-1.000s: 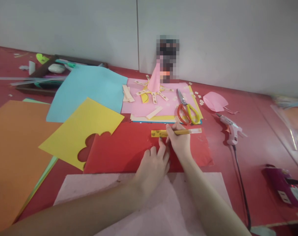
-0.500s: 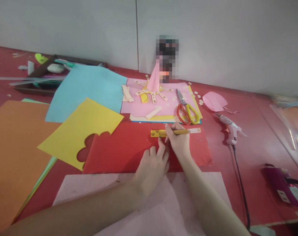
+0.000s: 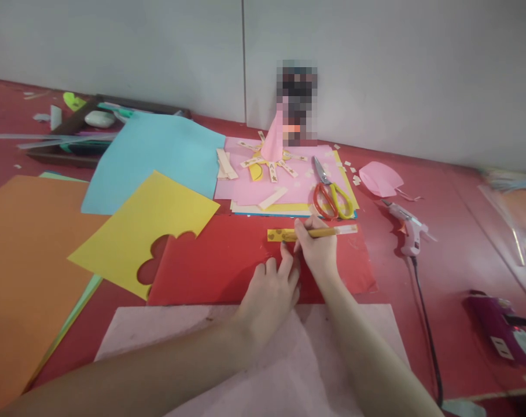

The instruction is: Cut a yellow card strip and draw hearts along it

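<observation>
I see the right hand (image 3: pixel 317 252) pinching a pen (image 3: pixel 327 232) over the little yellow strip (image 3: pixel 278 234) on the red paper (image 3: pixel 219 260), while the left hand (image 3: pixel 269 295) lies flat beside it, fingers spread, likely to stop sliding.

Short yellow paper strip (image 3: pixel 276 235), small dark shapes stamped along it, flat and level on the red sheet (image 3: pixel 219 260). Slim yellow pen (image 3: pixel 332 232) with a pale end, nearly level, tip on the strip, gripped by the right hand (image 3: pixel 317 249).
</observation>
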A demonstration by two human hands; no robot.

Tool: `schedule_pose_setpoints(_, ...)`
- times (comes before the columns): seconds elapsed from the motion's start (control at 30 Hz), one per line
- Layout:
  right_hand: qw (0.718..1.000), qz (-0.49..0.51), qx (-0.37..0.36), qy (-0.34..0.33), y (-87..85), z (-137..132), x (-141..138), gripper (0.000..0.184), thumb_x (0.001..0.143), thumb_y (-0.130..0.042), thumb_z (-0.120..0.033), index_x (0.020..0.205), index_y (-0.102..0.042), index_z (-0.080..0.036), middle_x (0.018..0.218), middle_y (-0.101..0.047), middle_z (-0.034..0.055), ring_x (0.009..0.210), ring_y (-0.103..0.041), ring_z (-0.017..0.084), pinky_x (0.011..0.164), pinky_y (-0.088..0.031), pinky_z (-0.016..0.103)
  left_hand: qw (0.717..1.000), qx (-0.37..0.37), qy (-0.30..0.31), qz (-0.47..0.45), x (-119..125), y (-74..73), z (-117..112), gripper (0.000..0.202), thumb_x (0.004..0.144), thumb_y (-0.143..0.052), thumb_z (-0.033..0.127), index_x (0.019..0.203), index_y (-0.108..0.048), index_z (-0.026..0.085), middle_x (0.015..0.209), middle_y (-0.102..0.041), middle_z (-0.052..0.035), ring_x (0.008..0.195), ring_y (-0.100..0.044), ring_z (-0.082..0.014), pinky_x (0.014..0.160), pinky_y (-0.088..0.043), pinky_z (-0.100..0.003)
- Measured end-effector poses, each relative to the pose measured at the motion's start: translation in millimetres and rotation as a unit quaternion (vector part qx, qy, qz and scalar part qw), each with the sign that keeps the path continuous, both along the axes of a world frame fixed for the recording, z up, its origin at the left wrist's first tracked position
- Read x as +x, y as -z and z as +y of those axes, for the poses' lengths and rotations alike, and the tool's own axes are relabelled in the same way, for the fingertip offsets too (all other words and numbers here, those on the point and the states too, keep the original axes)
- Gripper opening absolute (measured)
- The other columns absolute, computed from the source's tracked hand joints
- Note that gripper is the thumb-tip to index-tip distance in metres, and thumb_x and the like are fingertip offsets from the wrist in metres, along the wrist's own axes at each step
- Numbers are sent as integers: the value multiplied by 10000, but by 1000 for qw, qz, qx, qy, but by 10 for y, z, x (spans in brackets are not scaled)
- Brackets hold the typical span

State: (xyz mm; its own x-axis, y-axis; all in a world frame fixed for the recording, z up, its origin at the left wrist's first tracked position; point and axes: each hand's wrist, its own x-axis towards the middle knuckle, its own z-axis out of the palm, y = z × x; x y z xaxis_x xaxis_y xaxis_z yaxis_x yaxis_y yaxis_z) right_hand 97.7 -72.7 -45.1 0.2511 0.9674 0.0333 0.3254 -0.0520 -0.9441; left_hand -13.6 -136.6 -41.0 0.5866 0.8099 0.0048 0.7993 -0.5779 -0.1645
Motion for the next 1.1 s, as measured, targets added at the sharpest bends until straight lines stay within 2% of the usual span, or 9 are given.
schedule_pose_setpoints(0.43, 1000, 5, 1, 6, 27, 4, 9, 286, 777, -510, -306, 551, -356, -220, 360, -411, -98, 326, -424, 85, 423, -372, 217, 999, -27, -14, -22, -2, 10, -4, 335, 856, -406, 255, 1152, -534, 165, 1302, -422, -164, 800, -529, -201, 623, -403, -332)
schedule_pose_setpoints(0.8, 1000, 4, -5, 6, -17, 1, -2, 296, 779, -508, -277, 543, -339, -221, 340, -388, -107, 309, -418, 83, 412, -363, 214, 1000, 5, -3, 11, 7, -14, 7, 351, 860, -352, 241, 1143, -532, 138, 1274, -452, -181, 745, -535, -204, 591, -417, -338)
schedule_pose_setpoints(1.1, 1000, -17, 7, 18, 46, 13, 32, 290, 773, -500, -248, 537, -333, -220, 348, -371, -105, 330, -389, 80, 439, -355, 222, 1000, 6, 5, 15, 6, 1, 11, 332, 851, -383, 242, 1125, -544, 147, 1284, -445, -178, 766, -538, -212, 579, -409, -332)
